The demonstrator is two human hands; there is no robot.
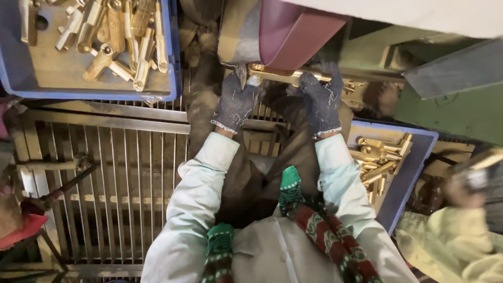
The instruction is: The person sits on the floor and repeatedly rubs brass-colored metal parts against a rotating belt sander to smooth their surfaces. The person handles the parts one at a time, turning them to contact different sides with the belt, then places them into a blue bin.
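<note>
My left hand [236, 102] and my right hand [320, 99], both in dark knitted gloves, grip a long brass part [283, 75] by its two ends. The part lies crosswise and is pressed up against a maroon sanding belt [293, 31] on a grinding machine just above my hands. My sleeves are pale green.
A blue crate [167, 57] with several brass parts stands at the upper left on a metal grille [115, 173]. Another blue crate [414, 157] with several brass parts sits at my right. A co-worker's gloved hand [463, 186] and yellow sleeve show at the far right.
</note>
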